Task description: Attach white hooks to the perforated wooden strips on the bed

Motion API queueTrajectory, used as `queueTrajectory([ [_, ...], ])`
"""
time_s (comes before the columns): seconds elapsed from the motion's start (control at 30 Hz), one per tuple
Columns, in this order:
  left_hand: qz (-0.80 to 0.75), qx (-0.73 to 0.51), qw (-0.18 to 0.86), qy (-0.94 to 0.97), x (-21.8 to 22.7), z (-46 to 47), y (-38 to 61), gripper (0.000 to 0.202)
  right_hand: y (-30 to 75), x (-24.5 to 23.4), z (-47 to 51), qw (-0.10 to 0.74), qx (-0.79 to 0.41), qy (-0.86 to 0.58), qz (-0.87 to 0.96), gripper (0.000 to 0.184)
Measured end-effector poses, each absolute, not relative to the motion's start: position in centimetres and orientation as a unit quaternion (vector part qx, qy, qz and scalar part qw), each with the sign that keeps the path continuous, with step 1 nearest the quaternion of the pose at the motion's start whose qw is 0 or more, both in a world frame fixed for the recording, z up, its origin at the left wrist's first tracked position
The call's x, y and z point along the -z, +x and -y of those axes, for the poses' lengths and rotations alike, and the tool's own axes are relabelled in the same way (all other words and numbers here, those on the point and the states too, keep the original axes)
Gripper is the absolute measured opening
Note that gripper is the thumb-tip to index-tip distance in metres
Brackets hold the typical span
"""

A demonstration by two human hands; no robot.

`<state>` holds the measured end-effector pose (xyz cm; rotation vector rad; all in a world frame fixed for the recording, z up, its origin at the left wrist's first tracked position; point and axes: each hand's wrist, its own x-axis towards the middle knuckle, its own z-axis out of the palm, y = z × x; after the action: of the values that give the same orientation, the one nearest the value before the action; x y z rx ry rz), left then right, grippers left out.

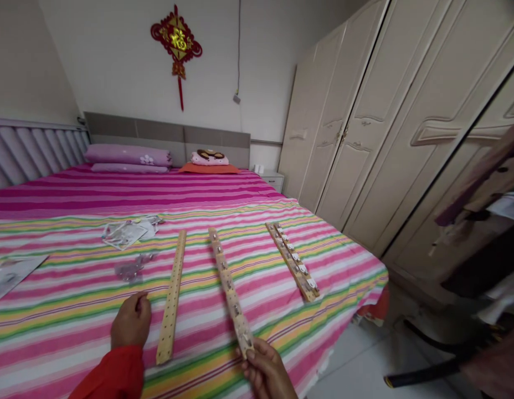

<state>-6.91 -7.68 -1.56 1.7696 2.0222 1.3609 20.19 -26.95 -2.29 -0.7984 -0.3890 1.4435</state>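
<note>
My right hand (265,366) grips the near end of a long wooden strip (227,277) with small shiny metal pieces set along it. The strip points away from me over the striped bedsheet. My left hand (131,320), in a red sleeve, is closed just above the sheet; whatever its fingers may hold is hidden. Right beside it lies a bare wooden strip (172,299) dotted with holes, apart from the hand. Beyond the left hand is a clear plastic bag (134,267) with small bits inside. Further right, two joined or adjacent strips (292,260) carry metal and white pieces.
Several flat plastic packets (130,231) lie farther back on the bed, and another packet (16,274) sits at the left edge. Folded purple bedding (128,155) is by the headboard (157,126). A wardrobe (356,127) and hanging clothes (489,238) stand to the right.
</note>
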Motion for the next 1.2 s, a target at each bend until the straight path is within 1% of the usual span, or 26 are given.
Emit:
queueTrajectory([
  [0.23, -0.679, -0.434, 0.089, 0.585, 1.7, 7.4, -7.1, 0.027, 26.2, -0.3, 25.7, 0.712, -0.558, -0.391, 0.174, 0.021],
  [0.47, -0.676, -0.444, 0.094, 0.580, 2.1, 7.3, -7.3, 0.026, 30.3, 0.4, 24.4, 0.755, -0.495, -0.405, 0.147, 0.023],
  [0.63, -0.690, -0.415, 0.109, 0.583, 1.6, 7.7, -7.1, 0.028, 31.6, 0.7, 23.8, 0.763, -0.481, -0.411, 0.134, 0.029],
  [0.7, -0.687, -0.420, 0.099, 0.584, 1.5, 7.9, -6.9, 0.030, 31.9, 0.8, 23.5, 0.765, -0.476, -0.413, 0.136, 0.031],
  [0.8, -0.684, -0.437, 0.084, 0.578, 1.7, 8.0, -6.8, 0.030, 32.3, 1.0, 23.1, 0.767, -0.470, -0.414, 0.142, 0.030],
  [1.1, -0.684, -0.433, 0.101, 0.578, 2.1, 7.4, -7.2, 0.029, 33.1, 2.0, 22.9, 0.766, -0.477, -0.407, 0.146, 0.029],
  [1.2, -0.678, -0.443, 0.088, 0.580, 2.5, 7.2, -7.3, 0.028, 33.1, 2.4, 22.9, 0.772, -0.471, -0.408, 0.126, 0.028],
])
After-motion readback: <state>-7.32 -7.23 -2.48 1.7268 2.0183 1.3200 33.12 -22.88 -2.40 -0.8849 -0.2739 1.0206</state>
